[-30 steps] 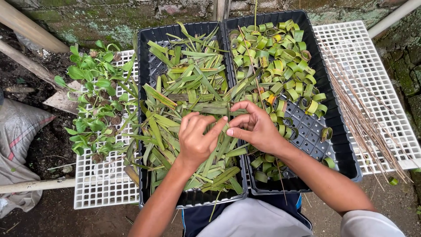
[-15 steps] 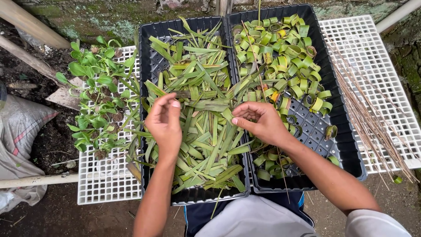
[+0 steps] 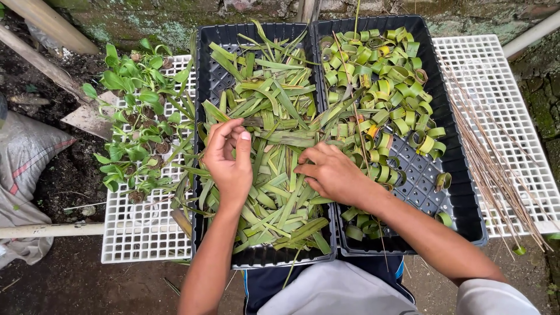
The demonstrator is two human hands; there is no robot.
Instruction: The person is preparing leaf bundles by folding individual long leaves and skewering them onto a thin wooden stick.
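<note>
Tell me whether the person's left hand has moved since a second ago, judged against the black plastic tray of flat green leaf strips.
Yes. The left hand has shifted leftward from the middle of the black plastic tray of flat leaf strips toward its left edge, away from the right hand.

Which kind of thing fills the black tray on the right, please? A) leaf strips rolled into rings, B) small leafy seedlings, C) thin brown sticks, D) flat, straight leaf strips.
A: the right black tray holds green leaf rings, while the flat leaf strips lie in the left black tray, the seedlings and thin brown sticks sit on the white grid racks.
</note>
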